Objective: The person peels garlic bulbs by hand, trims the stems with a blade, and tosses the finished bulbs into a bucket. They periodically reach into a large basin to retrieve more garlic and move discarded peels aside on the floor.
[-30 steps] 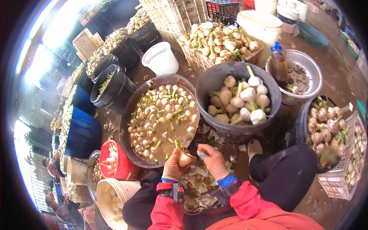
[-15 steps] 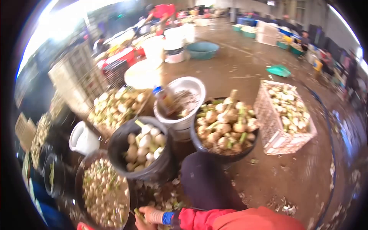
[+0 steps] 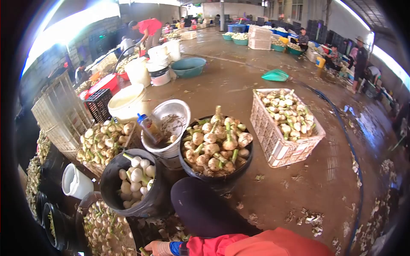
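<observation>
At the bottom edge my right hand (image 3: 159, 248) is partly cut off, its fingers closed near a small greenish piece that is too unclear to name. Its wrist has a blue cuff below a red sleeve. My left hand is out of sight. Close by on the left, a wide tub (image 3: 81, 226) holds many small pale bulbs. Above my hand stands a black bucket (image 3: 112, 194) with peeled white bulbs. A round dark tub (image 3: 247, 164) beyond my knee is heaped with brownish bulbs with green stems.
A pink crate of bulbs (image 3: 279, 147) stands right of the round tub. A white basin (image 3: 183, 112) holds a blue-capped bottle (image 3: 150, 128). A blue hose (image 3: 351, 145) runs along the wet floor at right. A person in red (image 3: 149, 27) bends at the back; others sit or stand at far right.
The view has swung to the right and up, so the tubs and crate appear further left. My right hand sits lower in the picture, and my left hand has dropped out of view.
</observation>
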Available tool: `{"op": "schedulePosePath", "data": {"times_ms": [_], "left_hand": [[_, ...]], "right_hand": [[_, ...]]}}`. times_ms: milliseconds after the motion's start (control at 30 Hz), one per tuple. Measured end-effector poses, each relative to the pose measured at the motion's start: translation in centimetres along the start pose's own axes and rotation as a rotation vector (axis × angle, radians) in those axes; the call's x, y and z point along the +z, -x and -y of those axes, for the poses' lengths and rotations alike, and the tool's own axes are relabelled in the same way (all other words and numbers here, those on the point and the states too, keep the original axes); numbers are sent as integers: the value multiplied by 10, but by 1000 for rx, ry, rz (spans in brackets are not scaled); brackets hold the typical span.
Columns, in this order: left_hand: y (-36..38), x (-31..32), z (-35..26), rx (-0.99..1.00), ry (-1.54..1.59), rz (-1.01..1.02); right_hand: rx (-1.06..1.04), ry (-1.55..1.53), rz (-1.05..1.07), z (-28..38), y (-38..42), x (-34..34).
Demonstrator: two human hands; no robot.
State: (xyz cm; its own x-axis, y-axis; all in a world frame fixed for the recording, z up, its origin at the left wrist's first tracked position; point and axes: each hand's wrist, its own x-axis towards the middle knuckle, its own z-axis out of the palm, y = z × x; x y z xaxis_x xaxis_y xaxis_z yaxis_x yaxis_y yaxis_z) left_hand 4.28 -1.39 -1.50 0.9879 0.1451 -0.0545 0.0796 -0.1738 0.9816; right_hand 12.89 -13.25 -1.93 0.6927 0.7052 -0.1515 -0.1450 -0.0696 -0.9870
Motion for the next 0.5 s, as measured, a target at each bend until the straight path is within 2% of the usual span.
{"op": "schedulePosePath", "data": {"times_ms": [33, 100, 133, 167, 233, 267, 300, 333, 367, 433, 467, 500], "left_hand": [[-5, 1, 14, 1, 7, 19], [-19, -1, 49, -242, 1105, -35], [-12, 7, 32, -161, 632, -4], [-13, 12, 22, -160, 637, 8], [-15, 20, 10, -380, 1068, -65], [-16, 17, 20, -381, 1070, -57], [-16, 7, 38, -221, 700, -46], [-16, 2, 48, -60, 329, -36], [8, 23, -30, 17, 212, 51], [12, 31, -79, -45, 635, 210], [2, 13, -35, -188, 927, 195], [1, 16, -29, -204, 1052, 121]], "right_hand": [[46, 217, -72, 2, 3, -5], [-50, 317, -273, -27, -13, 9], [-46, 322, -284, -45, -22, 15], [-118, 381, -372, -63, -32, 21], [-188, 444, -466, -84, -45, 23], [-175, 146, -383, -92, -51, 23], [-162, -151, -295, -95, -53, 21], [-356, 686, -381, -94, -52, 19], [-243, 365, -304, -60, -30, 12], [-10, -337, -286, 23, 21, -5], [-150, -225, -347, 22, 24, -10], [-293, -131, -376, 30, 28, -13]]}}
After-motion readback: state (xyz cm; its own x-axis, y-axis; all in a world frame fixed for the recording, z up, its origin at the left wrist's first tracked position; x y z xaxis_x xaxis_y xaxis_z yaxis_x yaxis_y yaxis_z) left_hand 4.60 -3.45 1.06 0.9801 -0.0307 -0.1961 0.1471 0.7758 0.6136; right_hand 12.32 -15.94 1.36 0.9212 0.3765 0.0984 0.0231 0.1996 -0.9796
